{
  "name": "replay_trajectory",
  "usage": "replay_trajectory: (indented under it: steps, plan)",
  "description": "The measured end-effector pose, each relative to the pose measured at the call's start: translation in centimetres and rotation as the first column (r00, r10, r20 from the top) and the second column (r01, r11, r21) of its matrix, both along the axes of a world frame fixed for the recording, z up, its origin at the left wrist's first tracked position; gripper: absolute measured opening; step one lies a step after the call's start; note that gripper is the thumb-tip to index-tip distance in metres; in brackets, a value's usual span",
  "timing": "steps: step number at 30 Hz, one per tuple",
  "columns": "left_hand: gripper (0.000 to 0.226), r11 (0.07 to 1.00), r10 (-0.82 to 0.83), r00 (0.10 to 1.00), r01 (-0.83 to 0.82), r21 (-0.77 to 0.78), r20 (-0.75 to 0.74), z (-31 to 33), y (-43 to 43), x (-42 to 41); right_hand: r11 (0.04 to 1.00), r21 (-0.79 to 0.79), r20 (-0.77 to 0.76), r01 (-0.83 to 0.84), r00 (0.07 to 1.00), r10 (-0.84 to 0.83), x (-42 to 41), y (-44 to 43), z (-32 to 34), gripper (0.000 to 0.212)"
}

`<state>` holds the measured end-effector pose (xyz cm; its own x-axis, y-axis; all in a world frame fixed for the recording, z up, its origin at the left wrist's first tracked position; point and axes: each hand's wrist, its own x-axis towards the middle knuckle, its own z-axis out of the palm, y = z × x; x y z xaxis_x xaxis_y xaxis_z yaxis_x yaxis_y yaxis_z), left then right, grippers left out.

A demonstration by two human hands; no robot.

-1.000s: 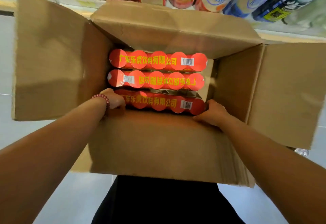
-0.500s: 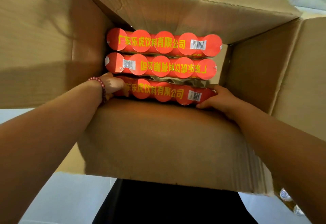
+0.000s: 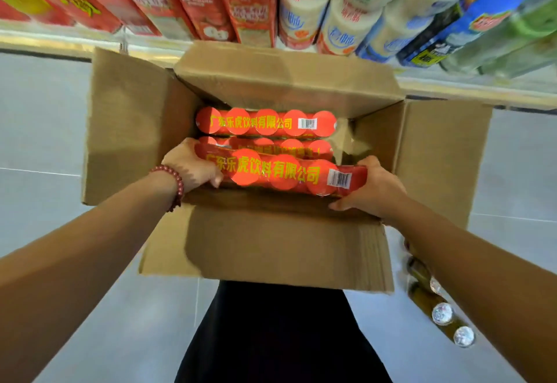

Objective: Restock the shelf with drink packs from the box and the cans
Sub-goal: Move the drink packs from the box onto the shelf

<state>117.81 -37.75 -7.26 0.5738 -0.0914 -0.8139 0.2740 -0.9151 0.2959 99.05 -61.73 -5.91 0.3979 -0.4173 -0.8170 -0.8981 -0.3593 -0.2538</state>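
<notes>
The box stands on the floor just under the shelf with its flaps folded out, which I judge keeps the way up short and the opening free. At the left, the left hand, a bracelet on its wrist, curls round the left end of the near pack; the thumb lies on the near side and the fingers are hidden behind the end. The pack runs lengthwise between the hands, nearly level, round tops up. It covers part of the middle pack, so it seems raised out of its place by the near wall, while the far pack lies lower against the far wall. At the right, the right hand clasps the other end beside the barcode, thumb low on the near edge and the other fingers out of sight. Both hands are thus clamped on the pack, one at each tip, with its weight midway between them. That seems sensible, since a long wrapped row held at one end would likely sag or twist. Further right, on the floor beside the box, lies a row of drinks with silver tops; whether cans or bottles I cannot tell.
</notes>
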Motion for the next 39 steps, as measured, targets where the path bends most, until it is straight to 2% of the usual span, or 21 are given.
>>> replay_trajectory:
  steps: [2,4,7,9,11,13,15,19,21,26,29,32,35,37,39]
  plan:
    - [0.08,0.995,-0.102,0.994,0.102,0.003,0.038,4.2,-0.8,1.8,0.999,-0.039,0.025,-0.017,1.0,0.018,0.6,-0.5,4.3,0.092]
    - [0.086,0.977,-0.212,0.97,0.212,0.017,0.119,9.4,-2.0,3.6,0.996,-0.073,0.067,-0.044,0.997,0.049,1.5,-0.9,8.9,0.097]
    - [0.068,0.957,-0.285,0.931,0.289,0.015,0.228,17.3,-2.7,6.8,0.986,-0.137,0.101,-0.09,0.989,0.104,4.0,-2.3,15.9,0.101]
    - [0.047,0.958,-0.286,0.932,0.281,0.054,0.225,22.0,-1.8,8.6,0.973,-0.195,0.142,-0.121,0.978,0.15,5.4,-3.1,20.8,0.091]
    - [0.045,0.966,-0.256,0.926,0.251,0.056,0.277,28.1,-1.7,9.8,0.943,-0.308,0.223,-0.128,0.954,0.203,6.9,-4.1,26.4,0.078]
    - [0.059,0.939,-0.319,0.827,0.342,0.037,0.462,34.5,-2.6,10.1,0.91,-0.395,0.288,-0.123,0.924,0.25,7.9,-5.0,32.0,0.067]
    - [0.06,0.91,-0.358,0.737,0.412,0.039,0.574,41.6,-3.6,9.6,0.877,-0.46,0.306,-0.138,0.903,0.303,8.6,-5.7,38.0,0.068]
    - [0.059,0.868,-0.408,0.647,0.494,0.053,0.644,51.8,-2.6,9.2,0.794,-0.584,0.301,-0.167,0.865,0.402,8.9,-6.5,48.6,0.083]
    - [0.057,0.849,-0.403,0.603,0.527,0.036,0.688,57.8,-2.4,9.0,0.778,-0.606,0.317,-0.166,0.847,0.427,8.6,-6.9,54.6,0.082]
    - [0.074,0.857,-0.334,0.524,0.514,0.021,0.784,70.9,-2.2,8.9,0.799,-0.597,0.428,-0.078,0.811,0.399,7.6,-7.9,66.9,0.08]
    - [0.07,0.846,-0.259,0.466,0.531,-0.034,0.846,77.0,-2.1,8.9,0.83,-0.557,0.557,0.024,0.752,0.353,6.8,-8.3,72.3,0.073]
    - [0.071,0.826,-0.111,0.481,0.532,-0.189,0.87,82.0,-2.2,8.7,0.853,-0.507,0.676,0.123,0.67,0.306,6.0,-9.4,76.9,0.071]
    - [0.074,0.793,-0.003,0.461,0.542,-0.279,0.887,86.1,-2.7,8.1,0.907,-0.398,0.78,0.139,0.571,0.255,5.3,-10.4,81.2,0.065]
    - [0.075,0.77,0.074,0.437,0.545,-0.33,0.896,87.9,-3.5,7.7,0.901,-0.406,0.822,0.154,0.493,0.286,5.1,-11.3,83.9,0.067]
    - [0.075,0.75,0.153,0.372,0.56,-0.353,0.916,89.0,-4.3,7.5,0.897,-0.405,0.86,0.176,0.408,0.308,5.3,-12.2,85.8,0.07]
